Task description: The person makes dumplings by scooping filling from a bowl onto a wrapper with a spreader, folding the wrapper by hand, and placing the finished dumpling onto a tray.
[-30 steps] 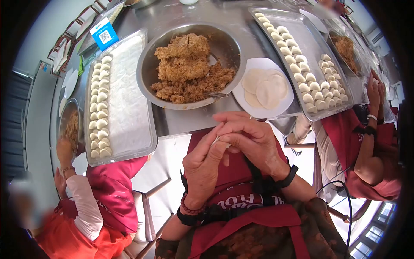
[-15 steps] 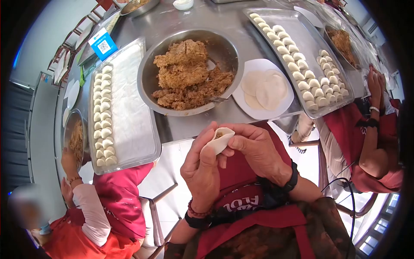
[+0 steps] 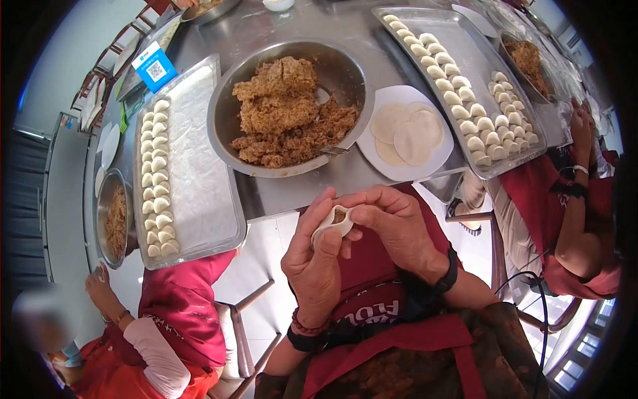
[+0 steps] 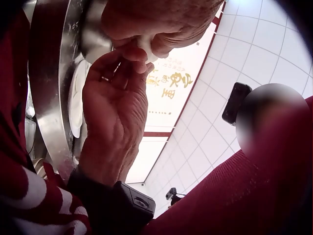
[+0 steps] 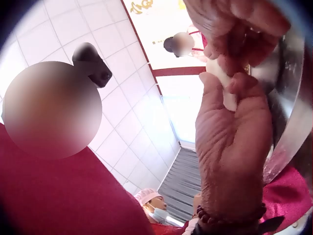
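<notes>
Between my two hands is a partly folded dumpling [image 3: 323, 231], its white wrapper cupped around brown filling that shows through a gap at the top. My left hand [image 3: 311, 256] holds it from the left, thumb on the near side and fingers behind. From the right, my right hand [image 3: 402, 229] pinches the wrapper's edge between thumb and fingers. The right wrist view shows the pale underside of the wrapper between the left fingers. In the left wrist view the hands hide most of it.
A large steel bowl of filling [image 3: 282, 113] with a utensil stands ahead, beside a white plate [image 3: 435, 166] of round wrappers. Trays of finished dumplings lie left [image 3: 199, 193] and right [image 3: 492, 60]. Other people [image 3: 179, 299] sit close on both sides.
The right hand, earlier folded over the left and covering the wrapper, has drawn back and exposed the filling. The wrapper's edges now look more gathered. A neighbour's hand has left the left bowl.
</notes>
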### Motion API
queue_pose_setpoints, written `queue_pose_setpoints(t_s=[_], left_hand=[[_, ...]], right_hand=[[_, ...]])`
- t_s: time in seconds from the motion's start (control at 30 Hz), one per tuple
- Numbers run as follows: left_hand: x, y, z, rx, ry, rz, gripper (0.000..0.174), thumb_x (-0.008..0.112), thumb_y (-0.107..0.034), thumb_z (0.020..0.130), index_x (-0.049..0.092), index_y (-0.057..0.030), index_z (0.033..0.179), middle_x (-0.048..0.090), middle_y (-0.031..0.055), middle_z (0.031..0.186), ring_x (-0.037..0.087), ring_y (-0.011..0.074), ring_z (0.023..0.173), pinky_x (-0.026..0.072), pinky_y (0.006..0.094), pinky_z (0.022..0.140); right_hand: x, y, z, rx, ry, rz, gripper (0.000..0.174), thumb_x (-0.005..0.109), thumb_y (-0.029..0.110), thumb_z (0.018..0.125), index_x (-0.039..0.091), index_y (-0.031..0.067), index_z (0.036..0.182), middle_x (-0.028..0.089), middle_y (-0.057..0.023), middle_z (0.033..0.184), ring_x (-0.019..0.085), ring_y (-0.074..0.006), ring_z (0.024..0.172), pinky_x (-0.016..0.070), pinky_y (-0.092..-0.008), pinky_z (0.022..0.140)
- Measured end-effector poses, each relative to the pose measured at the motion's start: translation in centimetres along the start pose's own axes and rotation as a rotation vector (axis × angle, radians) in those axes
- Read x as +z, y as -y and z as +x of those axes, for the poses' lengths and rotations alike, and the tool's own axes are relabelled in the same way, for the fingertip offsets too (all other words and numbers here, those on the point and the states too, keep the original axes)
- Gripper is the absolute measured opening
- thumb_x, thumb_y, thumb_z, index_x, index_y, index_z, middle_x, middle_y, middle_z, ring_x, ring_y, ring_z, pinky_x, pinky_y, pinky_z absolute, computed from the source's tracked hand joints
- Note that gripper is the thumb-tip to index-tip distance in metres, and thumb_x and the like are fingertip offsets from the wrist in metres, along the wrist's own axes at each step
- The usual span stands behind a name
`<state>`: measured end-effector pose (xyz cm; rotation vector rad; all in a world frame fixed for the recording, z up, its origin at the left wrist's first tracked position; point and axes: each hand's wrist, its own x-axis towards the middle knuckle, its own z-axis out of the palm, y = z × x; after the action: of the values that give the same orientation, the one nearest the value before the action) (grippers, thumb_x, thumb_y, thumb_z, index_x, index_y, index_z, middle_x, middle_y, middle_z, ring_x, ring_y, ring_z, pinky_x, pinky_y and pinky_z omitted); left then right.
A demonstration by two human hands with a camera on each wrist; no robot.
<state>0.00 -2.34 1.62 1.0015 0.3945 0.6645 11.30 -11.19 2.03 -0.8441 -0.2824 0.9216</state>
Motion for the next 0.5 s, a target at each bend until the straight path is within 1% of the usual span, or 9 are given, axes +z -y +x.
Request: queue_pose_setpoints(t_s=[0.03, 0.07, 0.13, 0.23, 0.27, 0.33, 0.37, 0.43, 0.5], left_hand=[[0.0, 0.0, 0.0, -0.008, -0.006, -0.001, 0.047, 0.063, -0.021, 0.098, 0.052, 0.0064, 0.134, 0.052, 0.0194, 0.141, 0.064, 0.0166, 0.099, 0.0509, 0.0241, 0.073], [-0.1, 0.0, 0.0, -0.017, -0.011, -0.002, 0.048, 0.063, -0.021, 0.098, 0.052, 0.0068, 0.135, 0.052, 0.0191, 0.141, 0.063, 0.0170, 0.103, 0.0515, 0.0246, 0.076], [0.1, 0.3, 0.1, 0.024, -0.029, 0.050, 0.048, 0.064, -0.021, 0.097, 0.052, 0.0062, 0.135, 0.052, 0.0189, 0.140, 0.061, 0.0180, 0.109, 0.0512, 0.0264, 0.083], [-0.1, 0.5, 0.1, 0.050, -0.013, 0.117, 0.047, 0.065, -0.020, 0.096, 0.053, 0.0057, 0.134, 0.053, 0.0187, 0.139, 0.058, 0.0196, 0.115, 0.0494, 0.0296, 0.093], [-0.2, 0.5, 0.1, 0.054, -0.001, 0.138, 0.046, 0.065, -0.019, 0.096, 0.054, 0.0056, 0.133, 0.053, 0.0186, 0.139, 0.058, 0.0201, 0.117, 0.0486, 0.0307, 0.096], [0.0, 0.0, 0.0, 0.038, 0.053, 0.149, 0.045, 0.066, -0.017, 0.095, 0.055, 0.0057, 0.132, 0.052, 0.0196, 0.139, 0.060, 0.0193, 0.113, 0.0505, 0.0291, 0.090], [0.1, -0.2, 0.0, 0.029, 0.079, 0.153, 0.044, 0.066, -0.016, 0.095, 0.055, 0.0058, 0.132, 0.051, 0.0201, 0.140, 0.061, 0.0190, 0.111, 0.0515, 0.0283, 0.087], [0.2, -0.5, -0.2, -0.007, 0.070, 0.149, 0.043, 0.067, -0.013, 0.094, 0.056, 0.0054, 0.131, 0.054, 0.0206, 0.136, 0.064, 0.0183, 0.103, 0.0518, 0.0264, 0.079], [0.1, -0.6, -0.3, -0.044, 0.064, 0.157, 0.043, 0.067, -0.012, 0.093, 0.055, 0.0048, 0.132, 0.058, 0.0204, 0.131, 0.066, 0.0176, 0.095, 0.0513, 0.0247, 0.071]], right_hand=[[0.2, 0.2, 0.0, -0.005, -0.010, 0.010, 0.021, 0.062, 0.002, 0.094, 0.061, -0.0033, 0.114, 0.068, -0.0128, 0.096, 0.063, -0.0149, 0.075, 0.0572, -0.0291, 0.069], [0.1, 0.3, 0.0, 0.010, 0.024, -0.013, 0.022, 0.062, 0.001, 0.094, 0.060, -0.0031, 0.115, 0.068, -0.0129, 0.097, 0.064, -0.0152, 0.075, 0.0570, -0.0289, 0.069], [-0.3, 0.7, 0.0, 0.036, 0.088, -0.060, 0.024, 0.062, 0.000, 0.094, 0.058, -0.0026, 0.118, 0.068, -0.0131, 0.098, 0.065, -0.0157, 0.074, 0.0567, -0.0284, 0.070], [-0.1, 0.8, -0.1, 0.049, 0.088, -0.031, 0.017, 0.063, 0.000, 0.093, 0.060, -0.0029, 0.109, 0.069, -0.0133, 0.096, 0.067, -0.0168, 0.075, 0.0567, -0.0281, 0.069], [-0.2, 0.8, -0.1, 0.032, 0.079, -0.077, 0.015, 0.064, 0.000, 0.093, 0.061, -0.0028, 0.107, 0.068, -0.0137, 0.098, 0.067, -0.0171, 0.075, 0.0567, -0.0281, 0.068], [-0.5, 0.6, -0.2, -0.001, 0.061, -0.167, 0.010, 0.065, 0.000, 0.092, 0.062, -0.0025, 0.102, 0.068, -0.0146, 0.101, 0.067, -0.0175, 0.076, 0.0568, -0.0279, 0.068], [-0.5, 0.6, -0.1, -0.023, 0.076, -0.148, 0.009, 0.065, 0.000, 0.092, 0.062, -0.0024, 0.100, 0.067, -0.0149, 0.103, 0.067, -0.0172, 0.076, 0.0568, -0.0279, 0.067], [-0.4, 0.6, -0.1, -0.068, 0.110, -0.108, 0.007, 0.066, 0.000, 0.091, 0.063, -0.0020, 0.097, 0.066, -0.0154, 0.107, 0.067, -0.0166, 0.075, 0.0569, -0.0280, 0.066], [-0.4, 0.6, -0.2, -0.080, 0.105, -0.137, 0.009, 0.066, 0.000, 0.091, 0.063, -0.0022, 0.100, 0.065, -0.0154, 0.110, 0.066, -0.0156, 0.074, 0.0570, -0.0281, 0.066]])
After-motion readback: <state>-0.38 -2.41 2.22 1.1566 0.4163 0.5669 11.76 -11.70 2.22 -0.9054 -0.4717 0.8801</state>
